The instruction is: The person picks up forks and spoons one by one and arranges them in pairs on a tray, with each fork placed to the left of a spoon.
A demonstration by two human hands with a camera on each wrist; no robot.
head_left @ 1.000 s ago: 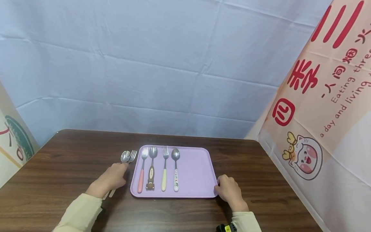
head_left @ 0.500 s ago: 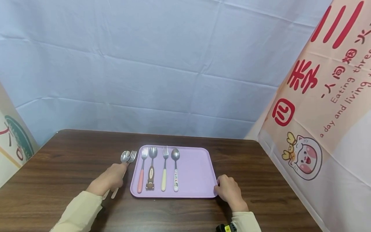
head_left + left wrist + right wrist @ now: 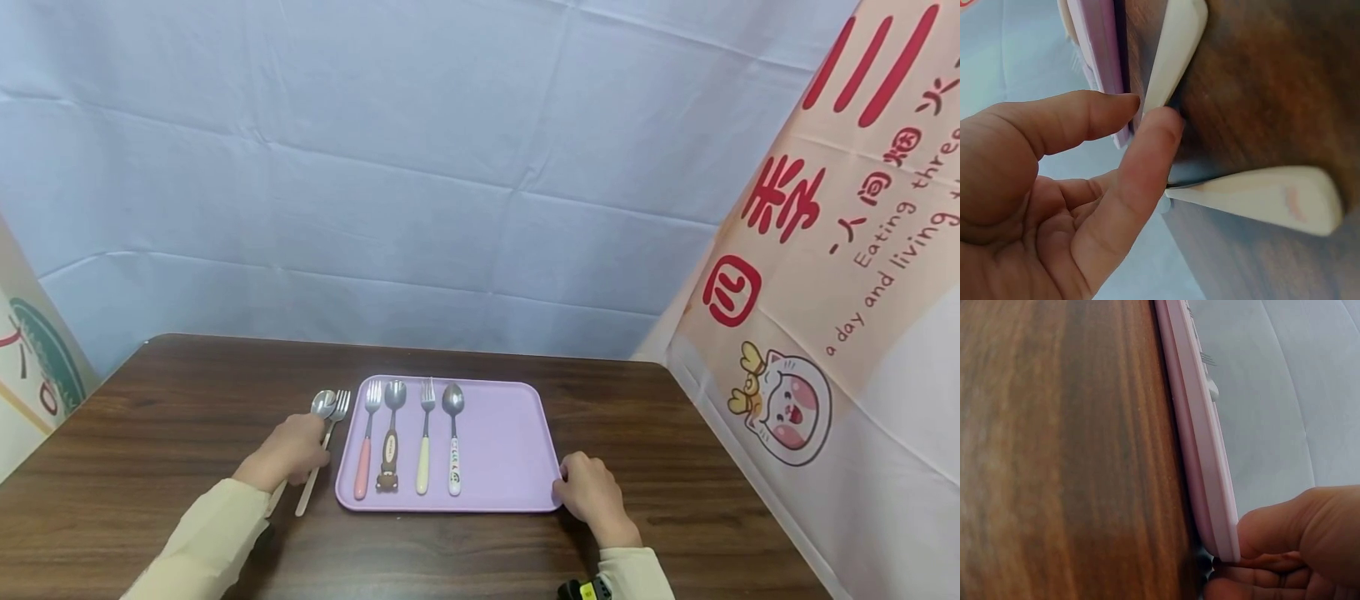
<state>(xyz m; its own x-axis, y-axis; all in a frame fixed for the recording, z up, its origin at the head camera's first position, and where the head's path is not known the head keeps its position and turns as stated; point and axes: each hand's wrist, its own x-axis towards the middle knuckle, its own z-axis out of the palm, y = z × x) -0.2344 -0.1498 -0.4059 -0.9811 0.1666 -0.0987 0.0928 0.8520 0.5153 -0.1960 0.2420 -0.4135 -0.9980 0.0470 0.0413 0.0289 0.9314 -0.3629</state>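
Note:
My left hand is over a spoon and a fork, both with cream handles, on the table left of the lilac tray. In the left wrist view the thumb and index fingertips pinch at the narrow part of the fork handle; the spoon handle lies apart from it. The hand hides the spoon's middle in the head view. My right hand holds the tray's near right corner, thumb against the rim, other fingers curled below.
On the tray lie a pink-handled fork, a spoon with a brown bear handle, a yellow-handled fork and a spoon with a patterned white handle. The dark wooden table meets hanging cloth behind.
The fork's handle end has swung right, away from the spoon handle, and its tines have shifted slightly left. My left hand has moved slightly with it. The right hand and tray stay nearly still.

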